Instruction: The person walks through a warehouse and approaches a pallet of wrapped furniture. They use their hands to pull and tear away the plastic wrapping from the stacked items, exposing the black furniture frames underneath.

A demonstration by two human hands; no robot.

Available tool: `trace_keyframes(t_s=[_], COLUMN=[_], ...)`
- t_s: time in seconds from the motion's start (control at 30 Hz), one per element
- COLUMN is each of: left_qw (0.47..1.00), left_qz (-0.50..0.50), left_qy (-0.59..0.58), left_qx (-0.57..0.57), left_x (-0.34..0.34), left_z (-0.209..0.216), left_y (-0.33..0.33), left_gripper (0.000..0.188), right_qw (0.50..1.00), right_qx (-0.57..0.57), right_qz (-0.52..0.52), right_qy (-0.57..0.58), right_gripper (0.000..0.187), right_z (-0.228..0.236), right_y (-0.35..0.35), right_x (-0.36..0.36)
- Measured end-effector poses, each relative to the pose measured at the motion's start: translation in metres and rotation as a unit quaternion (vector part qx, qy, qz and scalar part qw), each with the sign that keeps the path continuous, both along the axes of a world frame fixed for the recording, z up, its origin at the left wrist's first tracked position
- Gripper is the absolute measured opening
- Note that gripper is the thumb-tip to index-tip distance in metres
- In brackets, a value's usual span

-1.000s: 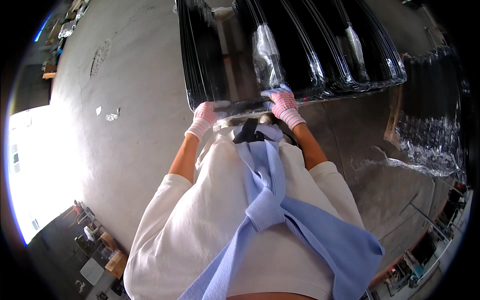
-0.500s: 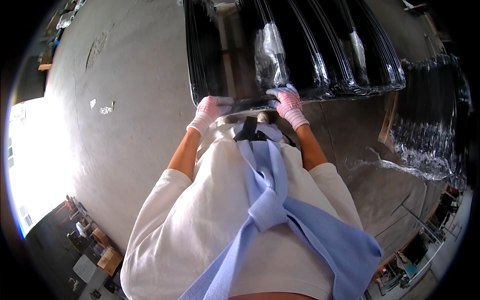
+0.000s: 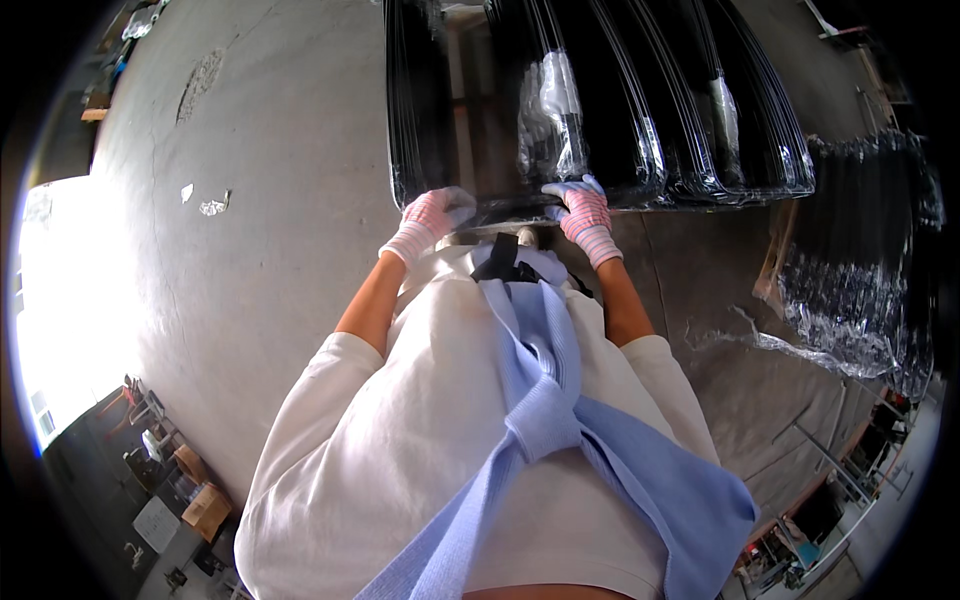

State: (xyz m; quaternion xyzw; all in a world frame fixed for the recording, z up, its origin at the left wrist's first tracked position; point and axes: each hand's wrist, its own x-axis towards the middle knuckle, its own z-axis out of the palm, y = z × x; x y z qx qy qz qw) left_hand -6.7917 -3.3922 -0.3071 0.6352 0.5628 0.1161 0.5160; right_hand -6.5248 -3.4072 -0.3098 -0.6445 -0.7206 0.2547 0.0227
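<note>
A row of black, glossy, round-cornered frame-like pieces (image 3: pixel 625 130) stands in front of me, with crumpled clear plastic film (image 3: pixel 560 105) on some of them. Both my hands wear pink-and-white striped gloves with grey-blue fingers. My left hand (image 3: pixel 438 212) is closed on the near edge of the leftmost frame (image 3: pixel 505 210), beside its left corner. Farther right along that same edge, my right hand (image 3: pixel 583 214) grips it, thumb on the near side. The undersides of the fingers are partly hidden. Between the frame's sides, brownish wooden slats (image 3: pixel 460 120) show through.
At the right lies another black stack (image 3: pixel 855 250) in torn clear film, a loose strip (image 3: pixel 790 345) trailing over the concrete floor (image 3: pixel 270 250). Film scraps (image 3: pixel 214 207) lie to the left. Cardboard boxes (image 3: pixel 206 510) sit at lower left, metal racks (image 3: pixel 830 455) at lower right.
The view has turned slightly, so the frames and the right-hand stack sit a little lower in the picture. Both hands keep their hold on the near edge.
</note>
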Motion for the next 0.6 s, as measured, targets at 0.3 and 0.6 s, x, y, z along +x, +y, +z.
trace_keyframes(t_s=[0.3,0.6], left_qw=[0.926,0.876], left_qz=[-0.210,-0.280], left_qy=[0.243,0.365], left_qx=[0.197,0.144], left_x=[0.033,0.073], left_z=[0.010,0.056], left_y=[0.038,0.058], left_gripper=[0.033,0.025], right_qw=[0.985,0.997], right_qx=[0.043,-0.010], right_qz=[0.076,-0.031], right_qy=[0.151,0.068], right_gripper=[0.030,0.034], right_z=[0.123,0.110], right_y=[-0.002,0.006], right_x=[-0.095,-0.117])
